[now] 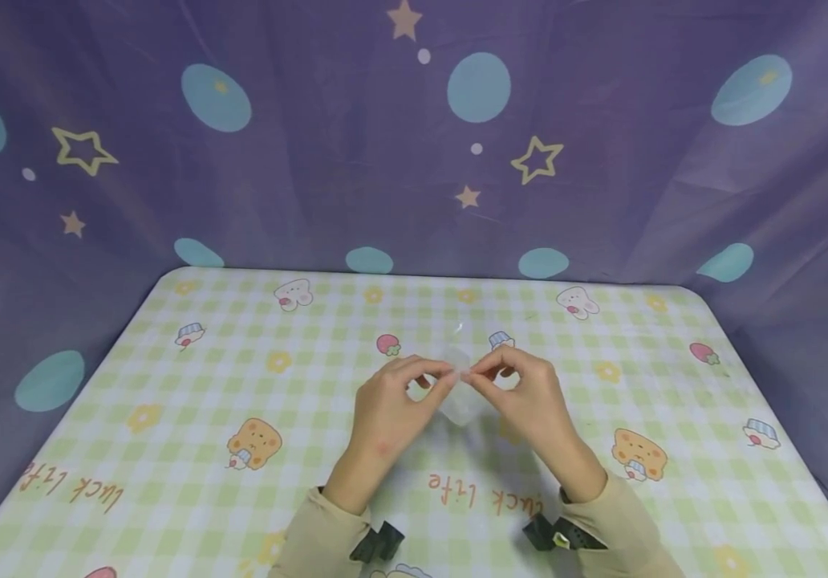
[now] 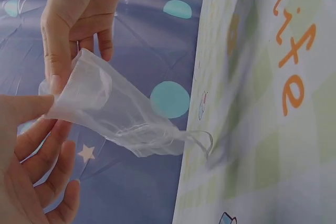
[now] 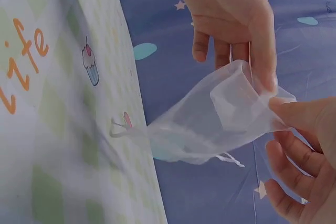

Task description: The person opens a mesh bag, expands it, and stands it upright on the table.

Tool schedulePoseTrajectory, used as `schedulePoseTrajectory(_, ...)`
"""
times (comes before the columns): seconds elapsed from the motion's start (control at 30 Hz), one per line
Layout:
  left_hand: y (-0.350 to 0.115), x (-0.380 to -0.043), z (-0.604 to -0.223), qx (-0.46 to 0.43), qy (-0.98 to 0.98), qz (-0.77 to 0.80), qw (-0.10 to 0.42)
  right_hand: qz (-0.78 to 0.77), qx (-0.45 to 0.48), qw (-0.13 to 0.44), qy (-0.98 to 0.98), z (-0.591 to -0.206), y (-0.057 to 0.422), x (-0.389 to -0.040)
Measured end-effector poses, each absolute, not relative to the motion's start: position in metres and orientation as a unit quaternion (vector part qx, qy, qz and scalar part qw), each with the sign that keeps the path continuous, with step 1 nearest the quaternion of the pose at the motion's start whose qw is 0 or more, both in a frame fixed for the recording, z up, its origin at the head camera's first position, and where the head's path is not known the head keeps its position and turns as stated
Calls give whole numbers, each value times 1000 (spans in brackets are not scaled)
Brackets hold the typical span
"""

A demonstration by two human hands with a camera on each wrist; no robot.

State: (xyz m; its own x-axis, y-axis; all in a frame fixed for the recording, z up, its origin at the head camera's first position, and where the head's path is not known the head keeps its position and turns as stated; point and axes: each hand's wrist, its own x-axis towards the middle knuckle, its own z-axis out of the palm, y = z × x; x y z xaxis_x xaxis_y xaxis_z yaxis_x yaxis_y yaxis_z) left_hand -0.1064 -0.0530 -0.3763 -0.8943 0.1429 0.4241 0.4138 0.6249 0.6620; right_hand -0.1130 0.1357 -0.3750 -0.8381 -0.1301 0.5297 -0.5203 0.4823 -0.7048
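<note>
Both hands are up over the middle of the tabletop (image 1: 168, 353) with a little sheer organza drawstring pouch (image 1: 460, 393) stretched between them. The left hand (image 1: 392, 405) pinches one edge of the pouch between thumb and fingertip, and the right hand (image 1: 529, 401) pinches the opposite edge, so the pouch hangs between the two sets of fingertips, just above the checked cloth. From the left wrist view the pouch (image 2: 105, 108) looks see-through and floppy, with its thin ribbon drawstring (image 2: 202, 140) trailing from the gathered end farthest from the fingers.

My guess is it weighs next to nothing, is totally limp and a bit slippery, so a light fingertip pinch right at the hem is the way to hold it. Tugging hard would probably snag the mesh.
</note>
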Motion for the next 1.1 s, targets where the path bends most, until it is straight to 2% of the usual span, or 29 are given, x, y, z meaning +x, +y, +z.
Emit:
schedulePoseTrajectory(0.17,-54,-106,-378,-146,-882,-399,202,463,213,191,-839,-374,134,-112)
schedulePoseTrajectory(0.3,-54,-107,-377,-123,-881,-407,208,460,213,188,-842,-373,133,-111)
schedulePoseTrajectory(0.57,-55,-108,-378,-110,-883,-386,243,442,213,224,-842,-374,135,-111)
schedulePoseTrajectory(0.87,-56,-108,-378,-129,-885,-379,238,398,199,277,-852,-375,135,-112)
schedulePoseTrajectory(1.1,-55,-107,-375,-135,-892,-368,228,390,195,284,-854,-376,136,-113)
